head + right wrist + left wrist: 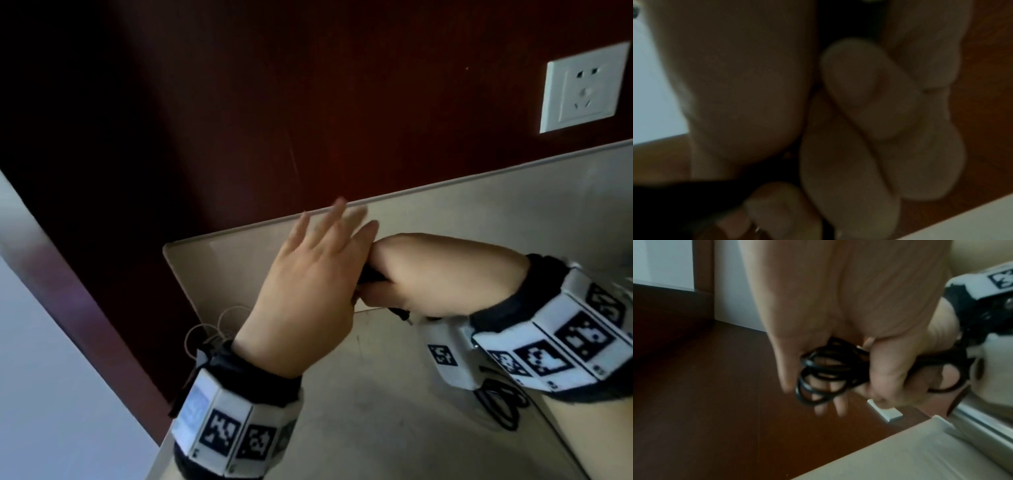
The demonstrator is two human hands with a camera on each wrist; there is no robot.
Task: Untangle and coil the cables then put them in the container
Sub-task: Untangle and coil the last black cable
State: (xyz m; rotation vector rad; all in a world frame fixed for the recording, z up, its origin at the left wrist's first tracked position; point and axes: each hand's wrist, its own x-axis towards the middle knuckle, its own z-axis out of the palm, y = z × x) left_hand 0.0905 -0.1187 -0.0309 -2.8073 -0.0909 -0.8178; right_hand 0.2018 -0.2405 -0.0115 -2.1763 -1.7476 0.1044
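Note:
My left hand (308, 284) is held up flat, fingers straight and spread, above the far left corner of a pale container (222, 236). My right hand (411, 274) is a fist pressed against the left palm and grips a black cable (371, 275). In the left wrist view that black cable (824, 378) is a bundle of several loops lying against the left hand (838, 288), with the right hand (896, 369) clenched round one side of it. The right wrist view is dark and blurred and shows only the right hand's curled fingers (869, 97).
A thin white cable (219, 325) lies in loose loops by my left wrist. Another black cable (496, 404) lies on the pale surface under my right wrist. A white wall socket (582, 89) sits on the dark red wall behind.

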